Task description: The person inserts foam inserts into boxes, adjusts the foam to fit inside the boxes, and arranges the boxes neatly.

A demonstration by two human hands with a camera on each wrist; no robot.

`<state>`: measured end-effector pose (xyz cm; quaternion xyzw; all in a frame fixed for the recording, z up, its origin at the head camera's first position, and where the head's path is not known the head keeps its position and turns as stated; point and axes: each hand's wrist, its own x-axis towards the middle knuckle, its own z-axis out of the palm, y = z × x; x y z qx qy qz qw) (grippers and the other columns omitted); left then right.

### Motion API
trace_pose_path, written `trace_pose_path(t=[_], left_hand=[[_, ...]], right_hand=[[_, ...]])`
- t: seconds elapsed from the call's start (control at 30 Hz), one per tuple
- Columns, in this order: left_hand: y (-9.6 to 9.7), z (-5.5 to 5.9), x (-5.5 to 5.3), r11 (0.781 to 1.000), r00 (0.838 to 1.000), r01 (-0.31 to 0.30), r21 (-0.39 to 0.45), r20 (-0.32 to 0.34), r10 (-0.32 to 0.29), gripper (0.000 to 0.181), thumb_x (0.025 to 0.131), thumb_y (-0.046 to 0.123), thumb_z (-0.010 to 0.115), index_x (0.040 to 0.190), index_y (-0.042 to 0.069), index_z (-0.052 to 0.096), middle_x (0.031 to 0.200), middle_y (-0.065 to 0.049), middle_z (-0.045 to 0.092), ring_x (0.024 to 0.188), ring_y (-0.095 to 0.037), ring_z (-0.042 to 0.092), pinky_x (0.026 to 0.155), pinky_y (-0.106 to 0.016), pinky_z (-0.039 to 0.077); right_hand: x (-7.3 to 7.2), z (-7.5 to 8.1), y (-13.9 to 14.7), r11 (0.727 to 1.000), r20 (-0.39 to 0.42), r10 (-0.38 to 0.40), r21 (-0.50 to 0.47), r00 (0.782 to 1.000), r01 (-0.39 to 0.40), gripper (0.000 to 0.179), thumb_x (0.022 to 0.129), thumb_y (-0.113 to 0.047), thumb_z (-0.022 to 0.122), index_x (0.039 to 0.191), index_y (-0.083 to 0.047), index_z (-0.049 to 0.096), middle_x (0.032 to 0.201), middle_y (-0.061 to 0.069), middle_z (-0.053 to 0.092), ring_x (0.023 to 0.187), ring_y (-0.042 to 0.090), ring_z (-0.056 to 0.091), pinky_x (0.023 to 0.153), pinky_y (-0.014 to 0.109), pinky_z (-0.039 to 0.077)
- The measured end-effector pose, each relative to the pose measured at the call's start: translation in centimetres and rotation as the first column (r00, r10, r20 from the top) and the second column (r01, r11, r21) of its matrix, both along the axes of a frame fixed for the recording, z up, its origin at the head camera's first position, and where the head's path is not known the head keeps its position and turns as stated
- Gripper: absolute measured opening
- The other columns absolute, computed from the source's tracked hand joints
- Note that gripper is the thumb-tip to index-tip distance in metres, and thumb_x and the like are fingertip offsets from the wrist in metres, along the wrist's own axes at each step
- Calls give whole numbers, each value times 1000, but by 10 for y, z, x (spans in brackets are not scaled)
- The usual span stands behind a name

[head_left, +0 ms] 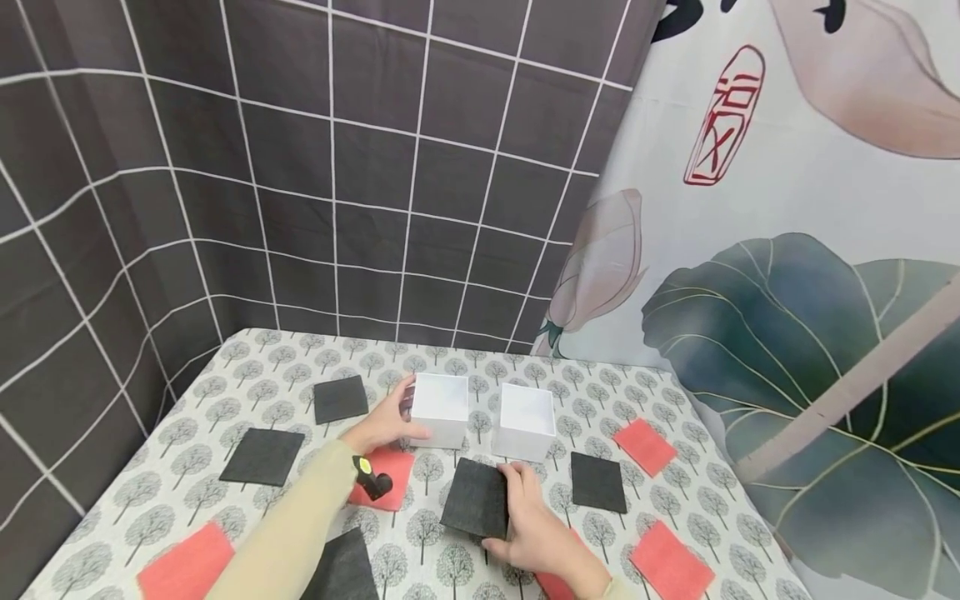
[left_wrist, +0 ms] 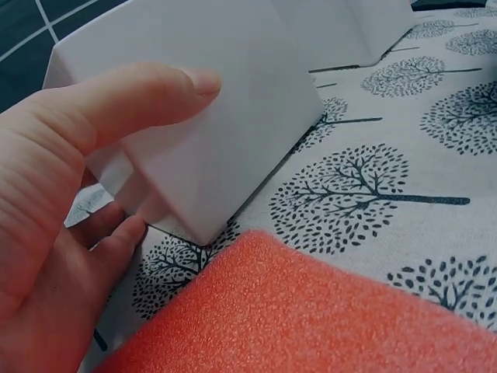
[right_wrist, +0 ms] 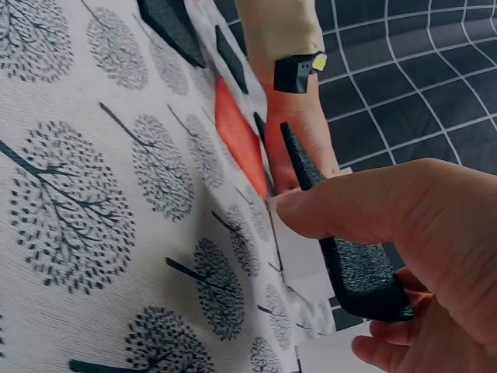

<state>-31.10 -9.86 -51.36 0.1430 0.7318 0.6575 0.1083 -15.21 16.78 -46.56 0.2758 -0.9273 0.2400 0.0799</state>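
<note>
My left hand (head_left: 386, 422) is on the left white box (head_left: 438, 435), thumb laid along its front wall, the other fingers bent round its left side; that box stands open-topped on the tree-print tablecloth (head_left: 423, 533), with the right white box (head_left: 525, 442) just beside it, a narrow gap between; and over on my right hand (head_left: 536, 523), thumb and fingers are pinching a black foam square (head_left: 475, 500) by its right edge; it's up off the cloth, tilted, in front of the two boxes; under my left wrist lies a red foam square (head_left: 393, 475), partly covered; out left there are two black squares (head_left: 262, 457), and nearer me a third dark piece (head_left: 341, 571) beside my sleeve, with a red sheet (head_left: 191, 562) left of it; out right, a flat black piece (head_left: 597, 483) and two red pieces (head_left: 647, 447); one more bit of red (head_left: 553, 586) peeks out beneath my right wrist, mostly hidden.
</note>
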Motion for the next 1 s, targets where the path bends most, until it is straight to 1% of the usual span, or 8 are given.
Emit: trace_pose_path(t=[0.1, 0.23, 0.33, 0.5, 0.63, 0.8, 0.87, 1.0], left_hand=[[2, 1, 0, 1000, 1000, 12, -9, 1, -12, 113, 63, 5, 83, 148, 6, 8, 144, -20, 29, 130, -36, 32, 103, -39, 35], [3, -1, 0, 1000, 1000, 22, -2, -9, -22, 114, 64, 4, 83, 148, 4, 5, 144, -23, 27, 130, -38, 31, 105, -41, 33], [4, -3, 0, 1000, 1000, 23, 6, -16, -23, 115, 64, 3, 83, 148, 4, 5, 144, -24, 26, 131, -39, 30, 105, -42, 32], [3, -5, 0, 999, 999, 32, 15, -7, -32, 115, 62, 4, 84, 148, 5, 6, 143, -21, 29, 130, -36, 32, 103, -38, 35], [1, -6, -3, 1000, 1000, 21, 16, -5, -20, 117, 60, 5, 85, 148, 7, 8, 143, -19, 32, 130, -32, 33, 105, -37, 33], [-3, -5, -5, 1000, 1000, 22, -4, -21, -22, 118, 60, 7, 85, 148, 6, 7, 142, -19, 33, 129, -33, 34, 106, -40, 30], [-3, -5, -4, 1000, 999, 26, -14, -28, -27, 118, 60, 8, 85, 148, 5, 7, 143, -21, 31, 130, -34, 33, 106, -41, 30], [-3, -4, -3, 999, 999, 29, -25, -18, -30, 117, 62, 6, 84, 148, 4, 6, 145, -22, 28, 133, -36, 28, 107, -42, 27]], right_hand=[[-4, 2, 1, 1000, -17, -16, -8, 1000, 15, 98, 55, -19, 84, 134, 4, 32, 122, 18, 33, 110, 29, 43, 88, 43, 49], [-9, 5, 2, 1000, -28, -15, -26, 999, 15, 98, 55, -18, 85, 134, 4, 31, 122, 18, 33, 109, 29, 42, 86, 43, 50], [-15, 9, 3, 999, -16, -9, -45, 1000, 8, 98, 56, -17, 85, 134, 4, 30, 123, 18, 32, 110, 30, 40, 88, 45, 49], [-26, 16, 4, 997, 19, -8, -75, 1000, 9, 98, 58, -18, 84, 136, 3, 29, 126, 18, 31, 111, 30, 40, 90, 47, 47], [-35, 21, 3, 997, 17, 3, -76, 1000, -2, 97, 60, -20, 84, 137, 4, 29, 127, 19, 30, 114, 29, 37, 92, 45, 45], [-44, 26, 0, 996, 5, 31, -89, 1000, -30, 96, 62, -19, 83, 136, 5, 28, 127, 20, 29, 115, 29, 34, 91, 43, 45], [-47, 27, -1, 994, 9, 38, -98, 999, -37, 96, 61, -18, 83, 136, 5, 28, 128, 20, 29, 115, 29, 33, 91, 44, 44], [-52, 30, -3, 994, 24, 52, -99, 998, -50, 95, 63, -17, 83, 137, 4, 27, 128, 20, 28, 114, 29, 34, 92, 44, 43]])
